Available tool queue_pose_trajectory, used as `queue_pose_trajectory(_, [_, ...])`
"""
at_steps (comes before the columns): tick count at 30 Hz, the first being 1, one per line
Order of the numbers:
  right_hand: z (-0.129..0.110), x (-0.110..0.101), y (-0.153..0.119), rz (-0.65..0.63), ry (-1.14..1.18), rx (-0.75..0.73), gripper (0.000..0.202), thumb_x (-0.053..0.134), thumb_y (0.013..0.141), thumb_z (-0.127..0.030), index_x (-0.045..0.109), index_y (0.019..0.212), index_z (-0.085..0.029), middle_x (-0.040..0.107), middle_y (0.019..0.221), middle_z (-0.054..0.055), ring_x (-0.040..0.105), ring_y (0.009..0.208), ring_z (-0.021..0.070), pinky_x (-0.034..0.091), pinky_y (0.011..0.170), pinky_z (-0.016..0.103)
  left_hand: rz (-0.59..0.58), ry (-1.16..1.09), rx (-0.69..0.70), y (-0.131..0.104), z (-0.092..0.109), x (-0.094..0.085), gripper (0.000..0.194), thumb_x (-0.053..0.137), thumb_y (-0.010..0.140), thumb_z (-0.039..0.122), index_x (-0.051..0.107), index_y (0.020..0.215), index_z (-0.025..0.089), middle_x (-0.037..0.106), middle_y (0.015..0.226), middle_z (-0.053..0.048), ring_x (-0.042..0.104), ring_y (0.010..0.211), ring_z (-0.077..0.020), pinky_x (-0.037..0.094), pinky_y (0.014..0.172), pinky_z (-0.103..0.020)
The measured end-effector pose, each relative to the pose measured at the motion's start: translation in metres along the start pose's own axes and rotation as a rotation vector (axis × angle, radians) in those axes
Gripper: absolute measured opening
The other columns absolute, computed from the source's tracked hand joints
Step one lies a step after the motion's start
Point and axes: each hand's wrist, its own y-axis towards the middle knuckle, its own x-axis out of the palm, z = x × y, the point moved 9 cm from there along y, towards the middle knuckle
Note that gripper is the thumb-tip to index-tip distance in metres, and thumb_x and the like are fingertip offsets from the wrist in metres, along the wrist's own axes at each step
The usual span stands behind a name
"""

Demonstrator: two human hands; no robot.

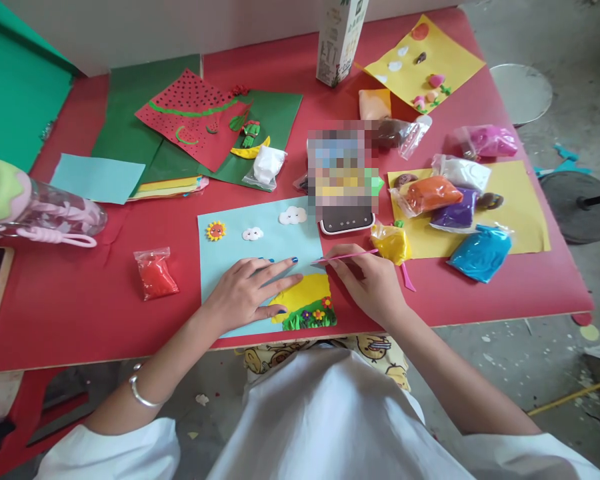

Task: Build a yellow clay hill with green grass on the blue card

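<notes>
A light blue sheet (pixel 230 273) lies before me, bearing a clay sun (pixel 216 231), two white clouds (pixel 293 215), a yellow clay patch (pixel 314 288) and small flowers over green grass (pixel 310 319). My left hand (pixel 250 290) rests flat on the sheet with its fingers spread, some of them over the yellow patch. At the sheet's right edge, my right hand (pixel 367 277) pinches a thin pink clay tool (pixel 353 255), whose tip points left over the paper. Just beyond that hand sits a bag of yellow clay (pixel 391 244).
A phone (pixel 347 220) with a blurred screen stands behind the sheet. Bagged clay in orange (pixel 433 197), purple (pixel 455 210) and blue (pixel 481 255) lies right; a red bag (pixel 156 275) lies left. A bottle (pixel 55 207), a carton (pixel 341 43) and a watermelon picture (pixel 193 120) surround the work.
</notes>
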Motion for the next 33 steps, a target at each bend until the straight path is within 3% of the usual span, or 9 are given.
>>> queue_pose_trajectory(7, [0.003,0.001,-0.001,-0.01,0.004,0.022,0.016,0.049,0.096,-0.025,0.065,0.093,-0.025,0.076,0.09,0.002,0.072,0.07,0.0167,0.054,0.061,0.025,0.013,-0.096,-0.072,0.003,0.0,-0.003,0.068,0.024,0.096,0.065,0.045,0.145,0.024,0.052,0.145,-0.01,0.051,0.111,-0.0256,0.041,0.095,-0.039])
queue_pose_trajectory(13, [-0.001,0.0,0.0,-0.017,0.025,-0.011,0.014,0.053,0.094,-0.022,0.066,0.094,-0.026,0.076,0.09,0.001,0.073,0.077,0.0179,0.057,0.064,0.026,0.021,-0.059,-0.061,0.004,0.005,0.0,0.061,0.032,0.095,0.064,0.051,0.141,0.028,0.053,0.144,-0.009,0.047,0.118,-0.0295,0.037,0.099,-0.044])
queue_pose_trajectory(20, [-0.004,0.0,0.001,-0.02,0.018,-0.016,0.016,0.052,0.094,-0.019,0.067,0.093,-0.025,0.076,0.088,-0.001,0.073,0.077,0.0169,0.057,0.065,0.026,0.024,-0.066,-0.076,0.005,0.005,0.002,0.073,0.014,0.096,0.066,0.044,0.146,0.022,0.052,0.145,-0.009,0.044,0.12,-0.0277,0.033,0.1,-0.042])
queue_pose_trajectory(25, [-0.007,0.0,0.0,-0.014,0.028,-0.06,0.014,0.053,0.095,-0.019,0.066,0.093,-0.023,0.076,0.088,0.0,0.072,0.076,0.0152,0.056,0.066,0.025,0.019,-0.03,-0.07,0.005,0.007,0.003,0.064,0.017,0.097,0.064,0.048,0.142,0.03,0.053,0.145,-0.006,0.045,0.12,-0.0276,0.032,0.101,-0.043])
queue_pose_trajectory(29, [-0.012,0.005,-0.001,-0.041,0.039,-0.135,0.009,0.058,0.094,-0.021,0.066,0.092,-0.023,0.076,0.087,0.001,0.072,0.078,0.0159,0.056,0.072,0.028,0.117,-0.193,-0.105,0.004,0.002,-0.006,0.062,0.021,0.1,0.058,0.045,0.141,0.019,0.054,0.141,-0.013,0.048,0.123,-0.025,0.036,0.103,-0.04])
queue_pose_trajectory(33, [-0.011,0.009,-0.002,-0.058,0.022,-0.146,0.005,0.062,0.092,-0.023,0.067,0.091,-0.023,0.075,0.085,0.002,0.071,0.077,0.0167,0.055,0.071,0.03,0.175,-0.268,-0.14,0.003,-0.002,-0.01,0.054,0.027,0.101,0.054,0.048,0.136,0.018,0.056,0.137,-0.013,0.051,0.122,-0.0252,0.039,0.101,-0.039])
